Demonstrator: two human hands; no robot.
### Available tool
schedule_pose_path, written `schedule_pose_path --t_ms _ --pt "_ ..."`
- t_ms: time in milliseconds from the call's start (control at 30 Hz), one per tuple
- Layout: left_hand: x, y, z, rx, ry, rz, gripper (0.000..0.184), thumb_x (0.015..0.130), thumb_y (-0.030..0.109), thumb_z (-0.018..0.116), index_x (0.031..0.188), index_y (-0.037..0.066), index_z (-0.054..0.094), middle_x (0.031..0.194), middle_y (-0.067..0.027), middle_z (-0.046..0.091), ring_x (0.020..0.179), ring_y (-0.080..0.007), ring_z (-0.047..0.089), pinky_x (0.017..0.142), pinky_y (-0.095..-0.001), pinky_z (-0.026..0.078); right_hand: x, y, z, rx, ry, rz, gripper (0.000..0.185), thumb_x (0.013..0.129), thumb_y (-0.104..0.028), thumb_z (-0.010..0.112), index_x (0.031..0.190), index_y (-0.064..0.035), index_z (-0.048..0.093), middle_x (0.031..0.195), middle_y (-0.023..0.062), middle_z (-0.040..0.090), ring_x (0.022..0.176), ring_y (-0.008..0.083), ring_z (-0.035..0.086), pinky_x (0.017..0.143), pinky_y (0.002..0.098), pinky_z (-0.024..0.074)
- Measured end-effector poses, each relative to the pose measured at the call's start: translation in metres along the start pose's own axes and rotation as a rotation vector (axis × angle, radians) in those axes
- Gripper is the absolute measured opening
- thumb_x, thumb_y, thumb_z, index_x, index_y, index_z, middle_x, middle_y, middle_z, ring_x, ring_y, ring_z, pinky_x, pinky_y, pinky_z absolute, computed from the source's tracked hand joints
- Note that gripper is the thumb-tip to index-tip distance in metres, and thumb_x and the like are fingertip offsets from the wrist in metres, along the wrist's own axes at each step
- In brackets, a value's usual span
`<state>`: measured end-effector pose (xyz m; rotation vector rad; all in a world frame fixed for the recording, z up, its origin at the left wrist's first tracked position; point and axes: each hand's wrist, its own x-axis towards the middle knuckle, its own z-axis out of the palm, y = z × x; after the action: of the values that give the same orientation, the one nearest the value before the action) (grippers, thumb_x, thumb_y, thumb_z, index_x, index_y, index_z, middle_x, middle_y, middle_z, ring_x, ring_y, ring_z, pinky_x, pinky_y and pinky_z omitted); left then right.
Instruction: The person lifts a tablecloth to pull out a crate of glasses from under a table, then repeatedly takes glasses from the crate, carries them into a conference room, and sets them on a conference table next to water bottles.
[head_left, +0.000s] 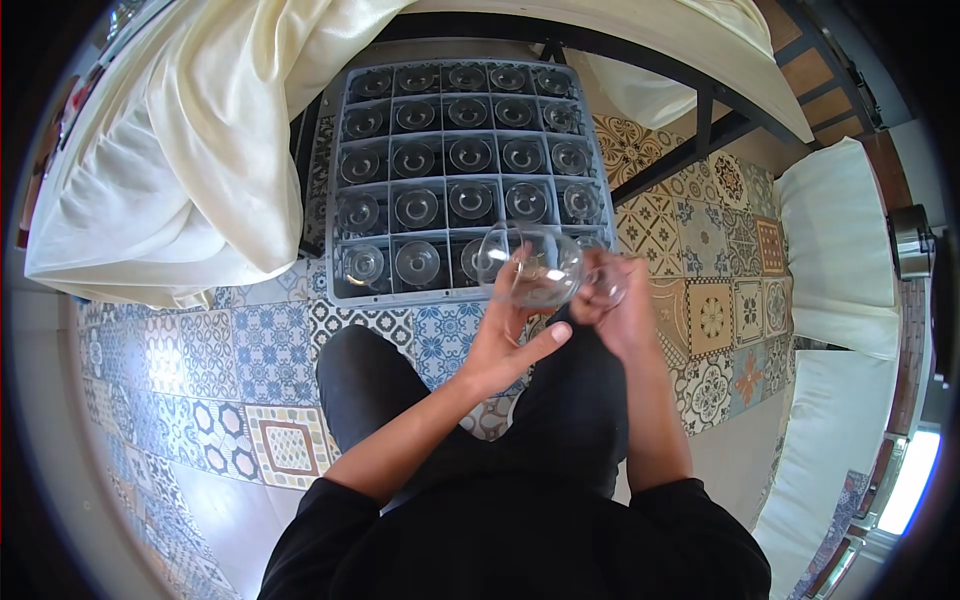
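Note:
A clear stemmed glass is held on its side above my knees, its wide bowl towards the left and its round foot towards the right. My right hand has its fingers closed around the stem and foot, somewhat blurred. With its fingers behind the bowl and its thumb below, my left hand cradles the glass. Just beyond both hands stands a grey compartment glass rack. Stemmed glasses stand in its compartments with their round feet up, such as one glass in the near row. The held glass covers part of that row.
Cream satin cloth drapes at the left of the rack. A black metal frame runs over the rack's far end and down its right. Patterned tiles cover the floor. White-covered seats line the right side.

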<state>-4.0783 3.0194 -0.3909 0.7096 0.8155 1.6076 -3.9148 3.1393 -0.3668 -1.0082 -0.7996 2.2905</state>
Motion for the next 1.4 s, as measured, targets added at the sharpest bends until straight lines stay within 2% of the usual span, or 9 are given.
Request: schedule_pose_path --t_ms 100,200,300,333,433,633,933,1233,1400 --pt "0.008 0.001 0.005 -0.013 0.041 0.085 0.082 0.091 0.009 0.08 0.153 0.003 0.027 0.138 -0.0145 0.057 0.136 -0.025 0.053 0.114 -0.0421 0.043 -0.005 0.031 0.016 0.044 0.177 0.182 0.045 0.104 -0.05 0.035 0.109 -0.0114 0.057 0.077 0.0006 0.053 0.058 0.0132 0.043 0.054 0.0263 0.0301" --pt "0.009 -0.008 -0.001 0.027 0.113 0.135 0.076 0.09 0.007 0.08 0.147 0.007 0.03 0.128 -0.0178 0.062 0.131 -0.0286 0.059 0.109 -0.0433 0.049 -0.004 0.054 -0.002 0.172 -0.089 0.252 0.062 0.107 -0.058 0.028 0.124 -0.0078 0.06 0.083 0.0041 0.062 0.059 0.0143 0.053 0.05 0.0267 0.0358" --pt "0.004 -0.008 -0.008 -0.159 0.147 0.041 0.078 0.09 0.006 0.08 0.148 0.008 0.028 0.123 -0.0176 0.063 0.119 -0.0301 0.066 0.102 -0.0441 0.054 -0.005 0.044 -0.013 -0.58 -0.02 0.169 0.056 0.112 -0.053 0.027 0.116 -0.0071 0.059 0.093 0.0073 0.064 0.063 0.0169 0.06 0.057 0.0271 0.0442" --pt "0.004 -0.013 -0.013 -0.141 0.134 0.083 0.078 0.089 0.006 0.079 0.147 0.009 0.027 0.115 -0.0158 0.064 0.105 -0.0282 0.07 0.094 -0.0428 0.056 -0.011 0.009 0.014 -0.904 0.086 0.132 0.043 0.113 -0.042 0.038 0.12 -0.0038 0.058 0.107 0.0142 0.068 0.075 0.0245 0.071 0.066 0.0349 0.0544" --pt "0.001 -0.014 -0.022 -0.092 0.126 0.145 0.076 0.089 0.006 0.079 0.146 0.01 0.029 0.107 -0.0137 0.065 0.099 -0.0244 0.068 0.089 -0.0395 0.056 0.022 -0.011 -0.017 -1.521 0.29 -0.625 0.036 0.107 -0.036 0.055 0.121 -0.0025 0.058 0.114 0.0194 0.068 0.09 0.0352 0.072 0.078 0.0445 0.0573" --pt "0.005 -0.01 -0.026 -0.051 0.125 0.045 0.078 0.087 0.007 0.083 0.145 0.01 0.03 0.1 -0.0086 0.065 0.096 -0.0162 0.064 0.087 -0.0334 0.054 0.056 -0.042 -0.023 -2.167 0.101 -0.225 0.046 0.094 -0.035 0.071 0.116 0.0035 0.062 0.115 0.0235 0.068 0.103 0.0396 0.07 0.09 0.0492 0.0567" --pt "-0.001 -0.008 -0.022 0.01 0.041 0.016 0.083 0.084 0.003 0.087 0.146 0.012 0.032 0.097 -0.0057 0.064 0.092 -0.0126 0.062 0.082 -0.0292 0.051 0.087 -0.038 -0.029 -2.325 -0.04 0.134 0.067 0.079 -0.048 0.081 0.121 0.0035 0.068 0.113 0.0233 0.075 0.112 0.0378 0.07 0.099 0.0462 0.0553" --pt "-0.004 -0.01 -0.019 0.023 0.03 -0.008 0.081 0.084 0.003 0.087 0.145 0.011 0.034 0.096 -0.0045 0.065 0.091 -0.011 0.062 0.083 -0.0285 0.051 0.087 -0.051 -0.023 -2.308 -0.059 0.125 0.058 0.076 -0.044 0.082 0.112 -0.0004 0.071 0.113 0.0226 0.073 0.109 0.0396 0.07 0.098 0.0467 0.0547" --pt "-0.005 -0.011 -0.02 0.014 0.01 -0.018 0.08 0.084 0.003 0.086 0.144 0.01 0.033 0.097 -0.0044 0.066 0.092 -0.0112 0.063 0.085 -0.0292 0.051 0.07 -0.09 -0.004 -2.252 0.036 -0.049 0.054 0.075 -0.044 0.079 0.106 0.0009 0.073 0.104 0.0243 0.074 0.101 0.0424 0.071 0.093 0.0474 0.0561"
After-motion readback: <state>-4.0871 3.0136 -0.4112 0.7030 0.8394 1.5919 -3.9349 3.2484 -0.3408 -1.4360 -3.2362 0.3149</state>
